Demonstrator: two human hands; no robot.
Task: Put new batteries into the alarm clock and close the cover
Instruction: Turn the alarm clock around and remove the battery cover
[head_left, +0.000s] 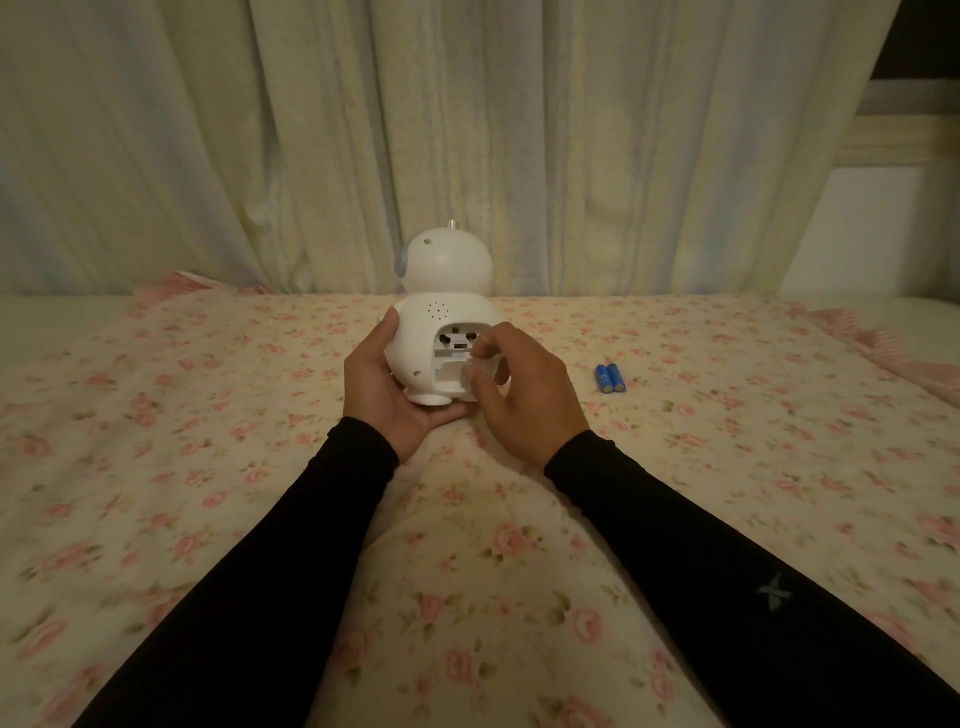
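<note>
Robot-shaped alarm clock (441, 332) upright on floral bed (208, 467), left hand (387, 387) cupping its base, right hand (524, 387) fingers (485, 348) pinched at the open compartment, cover blurred; two blue batteries (610, 378) right of clock; steady body, check polarity.

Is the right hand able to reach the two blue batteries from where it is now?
Probably yes: the blue batteries lie uncovered on the bedspread just right of the right hand, nothing between them.

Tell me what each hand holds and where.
Left hand cups the clock at its lower left side; right hand fingers its open battery slot, grip unclear.
</note>
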